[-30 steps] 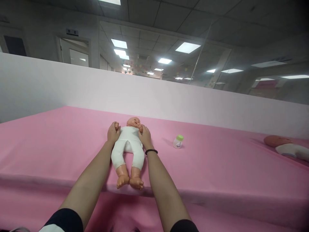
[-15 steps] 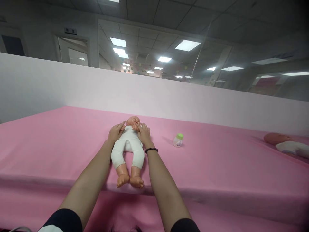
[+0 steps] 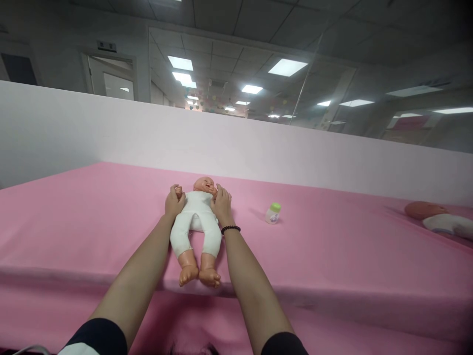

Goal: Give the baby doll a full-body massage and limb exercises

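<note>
A baby doll [image 3: 197, 212] with a white cloth body lies on its back on the pink-covered table [image 3: 111, 217], its feet toward me at the front edge. My left hand [image 3: 174, 202] is closed around the doll's arm on the left, and the doll's small fist shows above my fingers. On the other side my right hand [image 3: 222, 203] is closed around the doll's other arm, close to its head. The doll's forearms are partly hidden by my hands. A dark bead bracelet [image 3: 231, 229] circles my right wrist.
Right of the doll stands a small bottle [image 3: 272, 215] with a green cap. Another doll [image 3: 428, 211] lies at the far right of the table. Behind the table runs a low white wall [image 3: 236, 145] with glass above it.
My left hand has moved outward with the doll's arm, away from its chest. My right hand has shifted slightly outward and curled round the other arm.
</note>
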`<control>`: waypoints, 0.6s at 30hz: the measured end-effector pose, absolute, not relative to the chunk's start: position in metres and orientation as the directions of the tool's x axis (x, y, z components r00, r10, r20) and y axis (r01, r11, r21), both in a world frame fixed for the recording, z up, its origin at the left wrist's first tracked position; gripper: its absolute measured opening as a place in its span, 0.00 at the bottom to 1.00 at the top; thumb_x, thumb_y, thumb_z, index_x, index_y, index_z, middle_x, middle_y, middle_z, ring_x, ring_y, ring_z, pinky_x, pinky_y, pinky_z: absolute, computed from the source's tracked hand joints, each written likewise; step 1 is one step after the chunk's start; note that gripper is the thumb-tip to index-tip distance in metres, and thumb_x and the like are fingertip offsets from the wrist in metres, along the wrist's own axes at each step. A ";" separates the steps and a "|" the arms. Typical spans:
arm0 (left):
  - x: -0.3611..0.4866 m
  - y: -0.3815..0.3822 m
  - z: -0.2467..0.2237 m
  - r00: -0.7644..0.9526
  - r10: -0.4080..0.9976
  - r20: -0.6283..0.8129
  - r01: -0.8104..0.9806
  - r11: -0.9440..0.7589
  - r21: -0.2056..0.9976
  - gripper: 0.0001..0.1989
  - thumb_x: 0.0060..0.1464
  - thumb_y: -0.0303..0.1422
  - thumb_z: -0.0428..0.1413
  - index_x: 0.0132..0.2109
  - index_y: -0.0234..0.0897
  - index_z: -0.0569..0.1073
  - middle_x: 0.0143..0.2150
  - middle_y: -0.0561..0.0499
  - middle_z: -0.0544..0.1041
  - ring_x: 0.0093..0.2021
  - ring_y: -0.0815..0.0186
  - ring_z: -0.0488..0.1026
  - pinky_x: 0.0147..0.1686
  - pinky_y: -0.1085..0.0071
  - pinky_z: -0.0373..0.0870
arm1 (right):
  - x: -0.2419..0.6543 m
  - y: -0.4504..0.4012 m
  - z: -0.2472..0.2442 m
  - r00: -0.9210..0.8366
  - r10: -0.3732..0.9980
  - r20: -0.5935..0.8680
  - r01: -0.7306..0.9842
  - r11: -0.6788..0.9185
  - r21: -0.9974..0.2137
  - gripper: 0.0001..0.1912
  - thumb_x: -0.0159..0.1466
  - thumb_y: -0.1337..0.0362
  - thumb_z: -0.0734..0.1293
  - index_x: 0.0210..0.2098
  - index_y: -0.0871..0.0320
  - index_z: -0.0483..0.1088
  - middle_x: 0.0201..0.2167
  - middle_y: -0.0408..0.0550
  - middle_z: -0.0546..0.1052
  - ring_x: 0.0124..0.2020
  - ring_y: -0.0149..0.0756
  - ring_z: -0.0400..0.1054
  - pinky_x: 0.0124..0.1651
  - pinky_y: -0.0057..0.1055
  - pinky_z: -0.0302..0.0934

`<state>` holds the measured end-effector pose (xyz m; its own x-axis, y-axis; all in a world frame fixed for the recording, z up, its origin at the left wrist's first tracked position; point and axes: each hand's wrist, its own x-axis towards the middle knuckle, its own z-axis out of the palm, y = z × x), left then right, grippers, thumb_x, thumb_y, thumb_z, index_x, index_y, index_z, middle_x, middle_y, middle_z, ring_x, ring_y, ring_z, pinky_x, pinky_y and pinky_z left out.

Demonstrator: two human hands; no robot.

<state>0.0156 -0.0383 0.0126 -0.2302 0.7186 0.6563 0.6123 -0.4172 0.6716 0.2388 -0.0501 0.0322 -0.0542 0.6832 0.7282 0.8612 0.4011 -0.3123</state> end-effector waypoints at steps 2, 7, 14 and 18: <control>0.016 -0.039 0.013 -0.231 0.725 0.649 0.622 -0.403 0.672 0.23 0.61 0.38 0.52 0.61 0.38 0.64 0.51 0.40 0.78 0.48 0.51 0.77 0.48 0.55 0.73 | 0.240 -0.048 0.030 -0.032 0.664 0.747 0.849 0.413 -0.331 0.32 0.64 0.69 0.60 0.67 0.68 0.57 0.62 0.65 0.67 0.64 0.49 0.59 0.68 0.47 0.50; 0.016 -0.037 0.013 -0.246 0.726 0.642 0.636 -0.380 0.672 0.21 0.61 0.37 0.52 0.59 0.38 0.64 0.49 0.39 0.78 0.48 0.50 0.78 0.47 0.55 0.73 | 0.238 -0.051 0.031 0.020 0.647 0.763 0.827 0.418 -0.376 0.26 0.65 0.66 0.61 0.62 0.67 0.61 0.56 0.64 0.72 0.58 0.49 0.64 0.65 0.45 0.54; 0.017 -0.038 0.013 -0.257 0.729 0.635 0.639 -0.364 0.677 0.20 0.61 0.38 0.52 0.58 0.38 0.64 0.49 0.38 0.78 0.48 0.49 0.78 0.46 0.55 0.73 | 0.240 -0.059 0.040 0.439 0.620 0.651 0.705 0.211 -0.677 0.22 0.68 0.63 0.58 0.60 0.64 0.63 0.53 0.64 0.73 0.54 0.52 0.68 0.57 0.47 0.60; 0.018 -0.040 0.013 -0.275 0.729 0.627 0.606 -0.375 0.701 0.19 0.61 0.37 0.52 0.58 0.39 0.63 0.49 0.39 0.78 0.47 0.51 0.78 0.46 0.56 0.73 | 0.264 -0.058 0.041 0.478 0.655 0.586 0.678 0.149 -0.720 0.23 0.72 0.60 0.60 0.62 0.66 0.65 0.57 0.66 0.70 0.54 0.49 0.69 0.54 0.45 0.66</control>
<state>0.0180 -0.0397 0.0132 -0.2748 0.7286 0.6274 0.6065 -0.3750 0.7011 0.2640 -0.0583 0.0405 0.4779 0.6548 0.5856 0.6783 0.1485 -0.7196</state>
